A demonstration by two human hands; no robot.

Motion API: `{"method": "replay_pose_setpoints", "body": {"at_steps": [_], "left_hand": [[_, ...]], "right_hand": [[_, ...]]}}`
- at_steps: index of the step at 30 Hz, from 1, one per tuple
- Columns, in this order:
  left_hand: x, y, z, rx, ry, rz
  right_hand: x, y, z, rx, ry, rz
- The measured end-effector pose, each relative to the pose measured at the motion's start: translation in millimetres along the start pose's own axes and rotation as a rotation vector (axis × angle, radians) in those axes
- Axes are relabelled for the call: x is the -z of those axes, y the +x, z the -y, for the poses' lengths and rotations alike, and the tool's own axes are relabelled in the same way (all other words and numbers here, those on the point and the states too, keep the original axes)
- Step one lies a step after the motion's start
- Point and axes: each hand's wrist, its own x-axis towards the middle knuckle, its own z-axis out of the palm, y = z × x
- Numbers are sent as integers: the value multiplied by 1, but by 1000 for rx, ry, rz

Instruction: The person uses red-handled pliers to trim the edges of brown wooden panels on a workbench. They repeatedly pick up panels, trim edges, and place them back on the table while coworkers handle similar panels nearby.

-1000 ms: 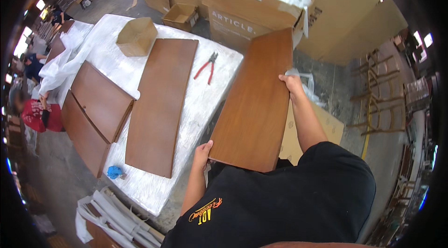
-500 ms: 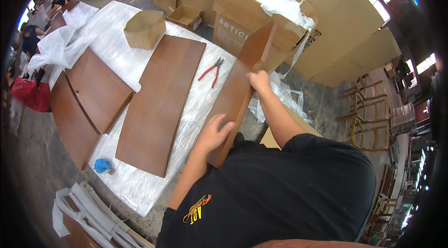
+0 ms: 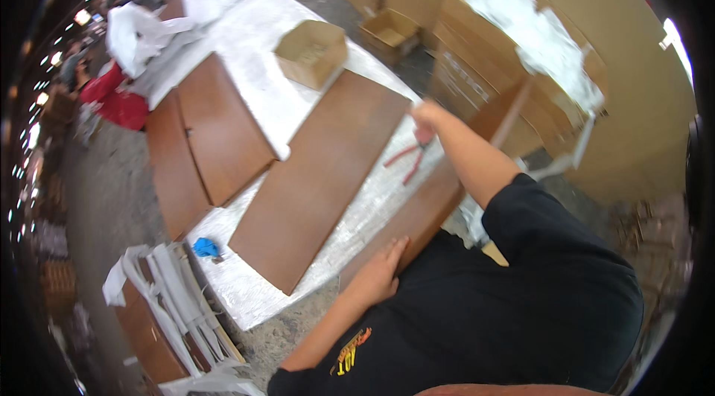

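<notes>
A long brown wooden panel (image 3: 421,211) stands tilted on its edge in front of my body. My left hand (image 3: 378,275) grips its near part, with the fingers over the upper edge. Away from that panel, my right hand (image 3: 429,119) is over the jaw end of red-handled pliers (image 3: 406,163); its fingers are blurred, so their hold is unclear. The pliers lie on the plastic-wrapped table (image 3: 363,236), by the corner of a flat wooden panel (image 3: 320,187). Two smaller wooden panels (image 3: 223,132) (image 3: 177,165) lie further left.
An open cardboard box (image 3: 311,61) stands on the table's far side, with a smaller carton (image 3: 389,33) behind. A large carton (image 3: 477,61) holds white foam wrapping (image 3: 521,24). A blue crumpled item (image 3: 205,248) lies near the left corner. Wrapped panels (image 3: 167,307) stand lower left.
My right hand has left the tilted panel's upper edge and moved left to the pliers. My left hand has come down onto the panel. The whole view has shifted.
</notes>
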Motion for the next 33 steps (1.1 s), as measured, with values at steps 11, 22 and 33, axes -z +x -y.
{"method": "replay_pose_setpoints", "body": {"at_steps": [11, 22, 33], "left_hand": [[-28, 8, -44, 434, -4, -86], [-31, 4, -31, 397, -13, -125], [-21, 18, -3, 247, 40, -110]], "right_hand": [[-138, 110, -136, -297, -299, 115], [-116, 99, -140, -307, -287, 50], [-17, 67, -90, -82, -86, 59]]}}
